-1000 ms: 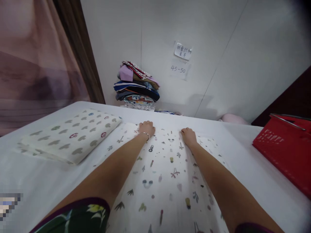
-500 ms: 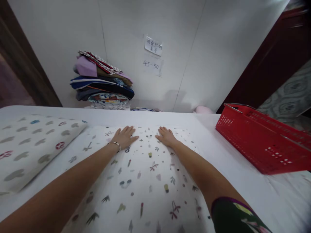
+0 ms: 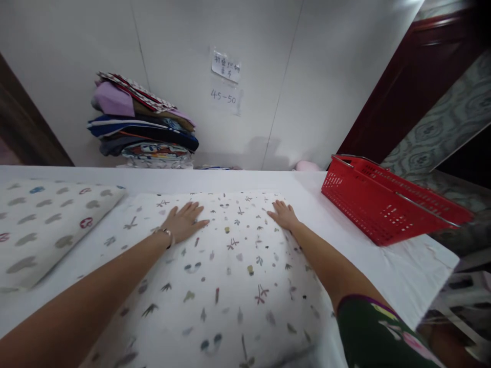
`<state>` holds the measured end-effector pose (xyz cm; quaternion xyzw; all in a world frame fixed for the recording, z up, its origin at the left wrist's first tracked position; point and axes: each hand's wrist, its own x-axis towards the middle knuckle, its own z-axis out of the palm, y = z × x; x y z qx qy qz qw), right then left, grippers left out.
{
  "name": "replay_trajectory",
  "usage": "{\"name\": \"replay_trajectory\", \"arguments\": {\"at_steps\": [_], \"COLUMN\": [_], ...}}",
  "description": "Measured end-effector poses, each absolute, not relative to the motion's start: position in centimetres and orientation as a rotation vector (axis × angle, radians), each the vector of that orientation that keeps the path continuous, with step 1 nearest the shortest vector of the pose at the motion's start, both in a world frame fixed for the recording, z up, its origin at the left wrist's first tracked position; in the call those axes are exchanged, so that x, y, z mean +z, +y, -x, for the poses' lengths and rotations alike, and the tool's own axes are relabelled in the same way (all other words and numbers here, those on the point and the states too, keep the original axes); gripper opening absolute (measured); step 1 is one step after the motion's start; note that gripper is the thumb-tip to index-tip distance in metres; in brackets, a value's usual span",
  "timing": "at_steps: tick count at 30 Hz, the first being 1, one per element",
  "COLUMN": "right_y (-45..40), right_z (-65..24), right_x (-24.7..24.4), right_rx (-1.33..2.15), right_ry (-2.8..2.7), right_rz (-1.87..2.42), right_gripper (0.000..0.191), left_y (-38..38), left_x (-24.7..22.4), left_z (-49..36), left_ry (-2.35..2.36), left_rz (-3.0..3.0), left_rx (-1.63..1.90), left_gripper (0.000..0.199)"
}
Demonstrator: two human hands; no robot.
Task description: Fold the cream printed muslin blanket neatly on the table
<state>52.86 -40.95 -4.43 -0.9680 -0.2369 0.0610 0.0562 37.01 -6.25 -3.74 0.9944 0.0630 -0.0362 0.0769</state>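
Note:
A white cloth [image 3: 230, 266] printed with small leaves, flowers and smiling shapes lies spread over the white table, its near part running toward me. My left hand [image 3: 183, 221] rests flat on its upper left part, fingers apart, a bracelet [image 3: 165, 236] at the wrist. Near the cloth's far right corner, my right hand [image 3: 284, 214] lies palm down with its fingers stretched out. Neither hand grips anything. To the left of the printed cloth is another cloth [image 3: 49, 220], cream with grey, red and blue motifs, apparently folded.
At the right of the white table [image 3: 299, 186] stands a red plastic basket [image 3: 368, 204] with metal handles. A stack of folded fabrics [image 3: 146, 122] rises by the wall at the back left. Handwritten paper signs [image 3: 225, 82] are taped to the wall. The table's right corner shows.
My right hand has slid to the right over the cloth, widening the gap between my hands. My left hand stays flat. The view has turned to the right, showing more beyond the basket.

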Motion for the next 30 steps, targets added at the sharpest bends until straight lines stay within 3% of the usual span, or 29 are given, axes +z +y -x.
{"name": "replay_trajectory", "arguments": {"at_steps": [5,13,18,22,27,30], "right_y": [-42.2,-50.3,-49.6,-50.7,-55.8,-58.1], "right_z": [-51.5,-41.6,-41.2,-39.6,-35.6,-33.9], "right_x": [-2.9,-5.4,-4.0,-3.3,-5.8,-6.8], "right_rx": [0.18,0.072,0.138,0.099,0.026,-0.041], "right_ry": [-0.671,-0.771,-0.715,-0.669,-0.5,-0.431], "right_rz": [2.937,2.963,2.963,2.977,2.944,2.893], "right_gripper": [0.064,0.066,0.063,0.062,0.058,0.053], "left_y": [-6.5,-7.1,-8.0,-8.2,-4.5,-1.7], "left_x": [-2.3,-4.3,-4.0,-3.1,-6.7,-9.6], "left_z": [-35.3,-22.4,-21.1,-18.4,-9.5,-5.7], "left_ry": [0.202,0.043,0.149,0.236,0.168,0.194], "left_rz": [-2.975,-3.056,-3.008,-3.003,-3.072,-3.056], "left_rx": [-0.125,-0.111,-0.174,-0.03,0.151,0.184], "left_gripper": [0.069,0.064,0.067,0.064,0.044,0.042]}}
